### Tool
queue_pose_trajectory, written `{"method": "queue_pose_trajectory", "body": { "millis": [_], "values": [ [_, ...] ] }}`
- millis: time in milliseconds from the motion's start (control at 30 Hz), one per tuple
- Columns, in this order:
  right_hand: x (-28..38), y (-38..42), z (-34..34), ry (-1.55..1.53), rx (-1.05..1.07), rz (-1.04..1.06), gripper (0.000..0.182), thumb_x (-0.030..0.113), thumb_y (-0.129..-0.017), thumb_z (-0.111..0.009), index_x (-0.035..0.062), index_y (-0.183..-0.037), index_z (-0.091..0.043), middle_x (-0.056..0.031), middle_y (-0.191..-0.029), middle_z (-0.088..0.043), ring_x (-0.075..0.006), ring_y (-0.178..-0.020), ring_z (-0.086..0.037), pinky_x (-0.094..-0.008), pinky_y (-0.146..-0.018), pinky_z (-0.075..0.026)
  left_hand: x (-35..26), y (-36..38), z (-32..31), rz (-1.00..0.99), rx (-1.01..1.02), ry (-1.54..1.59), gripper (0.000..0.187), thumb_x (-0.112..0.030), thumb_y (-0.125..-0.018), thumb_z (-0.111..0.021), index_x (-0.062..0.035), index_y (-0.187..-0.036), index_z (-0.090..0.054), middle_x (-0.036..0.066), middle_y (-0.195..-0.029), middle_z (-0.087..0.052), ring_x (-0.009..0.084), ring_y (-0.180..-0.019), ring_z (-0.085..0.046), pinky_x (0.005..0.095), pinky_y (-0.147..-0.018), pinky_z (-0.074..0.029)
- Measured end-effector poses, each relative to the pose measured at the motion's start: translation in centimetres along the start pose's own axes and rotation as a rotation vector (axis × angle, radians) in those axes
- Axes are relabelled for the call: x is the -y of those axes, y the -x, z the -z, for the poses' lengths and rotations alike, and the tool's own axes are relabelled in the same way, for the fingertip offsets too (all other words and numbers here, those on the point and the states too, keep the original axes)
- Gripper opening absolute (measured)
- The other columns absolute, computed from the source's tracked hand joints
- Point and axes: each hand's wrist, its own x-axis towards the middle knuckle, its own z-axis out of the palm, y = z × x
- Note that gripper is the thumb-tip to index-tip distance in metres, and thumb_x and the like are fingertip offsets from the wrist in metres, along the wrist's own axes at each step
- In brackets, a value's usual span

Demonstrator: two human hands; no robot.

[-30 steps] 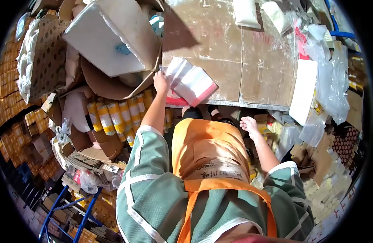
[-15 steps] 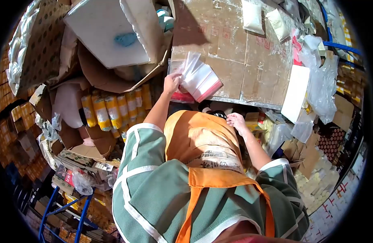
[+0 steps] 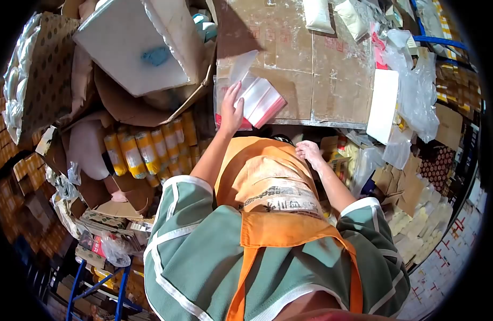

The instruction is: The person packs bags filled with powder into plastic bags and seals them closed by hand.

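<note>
My left hand (image 3: 232, 111) is over the near left corner of the cardboard-covered table (image 3: 292, 72), fingers extended, beside a fanned stack of clear plastic bags with red edges (image 3: 263, 101). One loose clear bag (image 3: 242, 67) sticks up beyond the fingertips. Whether the palm or thumb pins a bag is hidden. My right hand (image 3: 309, 152) hangs at the table's front edge near the orange apron (image 3: 268, 171), its fingers curled; nothing can be made out in them. Two filled white pouches (image 3: 318, 16) lie at the table's far side.
A white foam box (image 3: 134, 53) stands in a large carton at the left. Yellow-wrapped packs (image 3: 145, 152) sit below it. At the table's right are a white panel (image 3: 383, 101) and crumpled clear plastic (image 3: 419, 101). Opened cartons and pale packs lie at the lower right.
My left hand has opened its fingers and turned over beside the bag stack. The fanned bags now lie closer together, with one standing apart. The whole view has shifted slightly.
</note>
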Motion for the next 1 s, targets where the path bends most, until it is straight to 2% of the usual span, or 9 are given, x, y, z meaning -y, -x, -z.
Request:
{"method": "queue_pose_trajectory", "body": {
  "millis": [100, 233, 367, 533, 667, 700, 767, 900, 1000],
  "values": [
    [3.8, 0.0, -1.9, -0.079, 0.013, 0.094, 0.022, 0.02, -0.092, -0.057, 0.0039, -0.106, -0.06, -0.0054, -0.092, -0.064, -0.0113, -0.077, -0.061, -0.0228, -0.064, -0.048, -3.1, 1.5, -1.9, 0.134, 0.002, 0.576, 0.049, 0.002, -0.088, -0.047, -0.0017, -0.137, -0.043, 0.011, -0.14, -0.039, 0.0226, -0.121, -0.047, 0.0331, -0.099, -0.039],
    [11.4, 0.9, -5.8, -0.479, 0.14, 0.145, 0.033, 0.03, -0.092, -0.059, 0.0073, -0.116, -0.056, -0.0056, -0.102, -0.063, -0.0144, -0.09, -0.06, -0.026, -0.075, -0.049, -10.5, 2.7, -2.5, 0.367, 0.043, 1.087, 0.05, -0.004, -0.091, -0.045, 0.0023, -0.139, -0.034, 0.013, -0.146, -0.032, 0.0306, -0.12, -0.051, 0.0386, -0.094, -0.048],
    [15.1, -0.6, -6.3, -0.804, 0.399, -0.045, 0.032, 0.031, -0.091, -0.059, 0.0077, -0.113, -0.058, -0.0044, -0.1, -0.063, -0.0147, -0.089, -0.06, -0.0281, -0.075, -0.05, -12.5, 4.1, -3.3, 0.43, 0.015, 1.167, 0.049, 0.001, -0.089, -0.04, 0.0051, -0.138, -0.033, 0.015, -0.139, -0.041, 0.0269, -0.11, -0.058, 0.037, -0.089, -0.05],
    [14.4, -3.2, -3.0, -0.634, 0.096, 0.315, 0.021, 0.026, -0.092, -0.059, 0.0088, -0.103, -0.064, 0.0013, -0.083, -0.063, -0.0092, -0.073, -0.059, -0.0239, -0.06, -0.047, -10.7, 6.3, -4.8, 0.485, -0.169, 0.882, 0.04, -0.004, -0.091, -0.043, 0.0072, -0.13, -0.043, 0.013, -0.125, -0.053, 0.0221, -0.095, -0.065, 0.0322, -0.079, -0.052],
    [16.2, -0.4, 0.2, -0.589, 0.158, 0.425, 0.017, 0.021, -0.092, -0.059, 0.0081, -0.099, -0.066, 0.0, -0.084, -0.067, -0.0074, -0.069, -0.06, -0.0211, -0.063, -0.047, -10.0, 7.2, -6.2, 0.803, 0.115, 0.517, 0.03, -0.004, -0.088, -0.05, 0.0041, -0.117, -0.055, 0.007, -0.091, -0.063, 0.0151, -0.076, -0.062, 0.0269, -0.064, -0.05],
    [16.7, 0.2, 1.3, -0.535, 0.173, 0.452, 0.017, 0.021, -0.092, -0.059, 0.0077, -0.098, -0.067, -0.0005, -0.084, -0.068, -0.0072, -0.068, -0.061, -0.0204, -0.064, -0.047, -11.4, 7.0, -7.0, 0.791, 0.12, 0.502, 0.03, -0.004, -0.088, -0.05, 0.0041, -0.117, -0.055, 0.007, -0.091, -0.063, 0.0151, -0.076, -0.062, 0.0269, -0.064, -0.05],
    [17.6, 1.9, 3.8, -0.474, 0.133, 0.476, 0.016, 0.022, -0.09, -0.062, 0.0072, -0.094, -0.067, 0.0003, -0.08, -0.067, -0.006, -0.069, -0.061, -0.02, -0.065, -0.047, -14.2, 6.8, -9.4, 0.303, 0.033, -0.183, 0.022, 0.0, -0.085, -0.052, 0.0034, -0.105, -0.059, 0.007, -0.081, -0.061, 0.0127, -0.069, -0.058, 0.0252, -0.062, -0.048],
    [17.1, 2.8, 8.5, -0.52, 0.137, 0.592, 0.015, 0.021, -0.085, -0.069, 0.0072, -0.084, -0.065, 0.0014, -0.074, -0.064, -0.0046, -0.063, -0.057, -0.0191, -0.059, -0.045, -19.3, 4.8, -17.4, -0.059, 0.011, -0.11, 0.025, 0.0, -0.082, -0.059, 0.0035, -0.107, -0.058, 0.01, -0.086, -0.062, 0.0157, -0.078, -0.061, 0.0263, -0.073, -0.05],
    [16.0, 4.2, 11.6, -0.553, 0.292, 0.761, 0.015, 0.016, -0.084, -0.07, 0.0029, -0.085, -0.063, -0.0012, -0.073, -0.062, -0.0055, -0.063, -0.056, -0.0199, -0.055, -0.045, -20.5, 4.6, -23.5, 0.089, 0.091, 0.158, 0.028, -0.002, -0.088, -0.057, 0.0056, -0.116, -0.055, 0.012, -0.1, -0.065, 0.0172, -0.092, -0.063, 0.0283, -0.082, -0.051]
  ]
}}
